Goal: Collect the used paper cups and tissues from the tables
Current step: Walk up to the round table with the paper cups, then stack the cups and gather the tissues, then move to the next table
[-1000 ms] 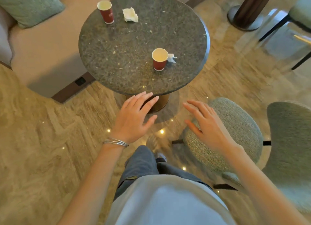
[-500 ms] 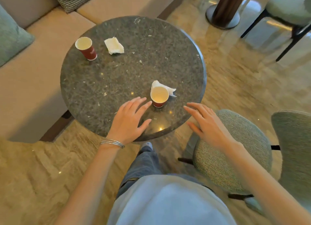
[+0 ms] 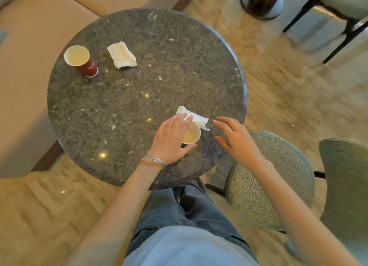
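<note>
A round dark stone table (image 3: 123, 110) carries two red paper cups and two white tissues. My left hand (image 3: 171, 138) wraps its fingers and thumb round the near cup (image 3: 191, 135), whose pale inside shows. A crumpled tissue (image 3: 196, 117) lies just behind that cup, touching it. My right hand (image 3: 237, 138) hovers open to the right of the cup, fingers spread, holding nothing. The far cup (image 3: 80, 60) stands upright at the table's back left, and the second tissue (image 3: 121, 55) lies to its right.
A beige sofa (image 3: 29, 36) runs along the left and back of the table. Two grey-green upholstered chairs (image 3: 274, 178) stand at the right, close to my right arm. Another table's dark pedestal (image 3: 262, 3) is at the top right. The floor is pale marble.
I have stepped closer to the table. My left hand moved forward from the table's near edge and closed round the near cup. My right hand moved in beside the cup.
</note>
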Action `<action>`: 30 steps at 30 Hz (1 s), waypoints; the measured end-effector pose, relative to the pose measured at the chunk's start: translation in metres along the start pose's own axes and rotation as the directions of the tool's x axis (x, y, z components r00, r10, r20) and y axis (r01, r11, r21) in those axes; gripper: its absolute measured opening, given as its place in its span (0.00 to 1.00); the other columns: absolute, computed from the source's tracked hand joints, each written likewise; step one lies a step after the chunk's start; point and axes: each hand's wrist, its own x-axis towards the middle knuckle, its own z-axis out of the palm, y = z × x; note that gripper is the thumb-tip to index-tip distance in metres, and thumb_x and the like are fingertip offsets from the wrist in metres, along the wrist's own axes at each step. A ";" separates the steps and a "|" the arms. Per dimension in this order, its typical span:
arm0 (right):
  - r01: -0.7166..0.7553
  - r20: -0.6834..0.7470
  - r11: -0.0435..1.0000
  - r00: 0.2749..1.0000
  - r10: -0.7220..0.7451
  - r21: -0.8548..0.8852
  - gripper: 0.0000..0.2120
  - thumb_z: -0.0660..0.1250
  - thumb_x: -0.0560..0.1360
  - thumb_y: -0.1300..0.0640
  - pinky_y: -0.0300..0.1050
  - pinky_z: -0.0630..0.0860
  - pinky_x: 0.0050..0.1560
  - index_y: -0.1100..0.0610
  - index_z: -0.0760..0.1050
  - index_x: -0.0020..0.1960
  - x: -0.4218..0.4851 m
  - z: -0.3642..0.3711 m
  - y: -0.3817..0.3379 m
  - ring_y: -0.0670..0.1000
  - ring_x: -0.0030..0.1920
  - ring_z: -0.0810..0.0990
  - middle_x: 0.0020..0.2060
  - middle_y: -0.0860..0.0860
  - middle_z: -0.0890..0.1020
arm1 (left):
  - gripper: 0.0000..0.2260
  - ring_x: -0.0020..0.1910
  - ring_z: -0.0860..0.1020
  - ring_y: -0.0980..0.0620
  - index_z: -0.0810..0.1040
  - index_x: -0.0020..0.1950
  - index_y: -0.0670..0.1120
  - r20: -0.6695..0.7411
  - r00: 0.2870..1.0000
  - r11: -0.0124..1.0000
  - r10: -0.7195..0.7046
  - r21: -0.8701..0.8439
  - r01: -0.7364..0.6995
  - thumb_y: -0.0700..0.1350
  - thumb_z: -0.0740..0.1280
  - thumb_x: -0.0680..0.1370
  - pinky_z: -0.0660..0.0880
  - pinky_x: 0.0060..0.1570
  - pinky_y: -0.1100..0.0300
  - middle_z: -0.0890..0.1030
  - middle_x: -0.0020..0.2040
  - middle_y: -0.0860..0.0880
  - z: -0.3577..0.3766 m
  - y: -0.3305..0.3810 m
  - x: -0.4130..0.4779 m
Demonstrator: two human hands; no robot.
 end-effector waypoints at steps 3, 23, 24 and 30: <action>0.020 0.025 1.000 0.999 -0.020 0.007 0.20 0.67 0.74 0.58 0.54 0.71 0.58 0.58 0.70 0.65 0.016 0.010 0.010 0.58 0.62 0.73 0.61 0.56 0.75 | 0.37 0.69 0.64 0.45 0.61 0.73 0.44 0.028 1.000 1.000 -0.005 -0.005 0.005 0.59 0.68 0.70 0.63 0.65 0.51 0.66 0.70 0.43 0.007 0.001 0.009; 0.161 0.094 0.981 0.981 -0.171 0.108 0.17 0.72 0.69 0.60 0.53 0.75 0.49 0.57 0.77 0.57 0.067 0.066 0.025 0.58 0.54 0.77 0.55 0.55 0.80 | 0.30 0.62 0.71 0.45 0.68 0.68 0.43 0.020 0.977 0.977 -0.211 -0.037 0.212 0.51 0.71 0.69 0.74 0.54 0.52 0.72 0.65 0.44 0.016 -0.007 -0.022; 0.189 0.093 0.975 0.975 -0.200 0.115 0.17 0.73 0.68 0.61 0.53 0.76 0.49 0.58 0.78 0.57 0.070 0.068 0.025 0.59 0.54 0.77 0.55 0.55 0.80 | 0.30 0.62 0.71 0.44 0.68 0.68 0.43 0.014 0.974 0.973 -0.227 -0.029 0.228 0.51 0.71 0.69 0.75 0.53 0.51 0.72 0.64 0.44 0.015 -0.010 -0.026; 0.266 0.304 0.953 0.904 -0.299 0.146 0.27 0.73 0.68 0.57 0.49 0.75 0.54 0.55 0.72 0.65 0.086 0.083 0.023 0.54 0.65 0.69 0.65 0.51 0.73 | 0.31 0.62 0.70 0.44 0.68 0.68 0.44 -0.007 0.955 0.955 -0.297 -0.027 0.297 0.51 0.72 0.68 0.76 0.49 0.53 0.72 0.63 0.44 0.013 -0.019 -0.051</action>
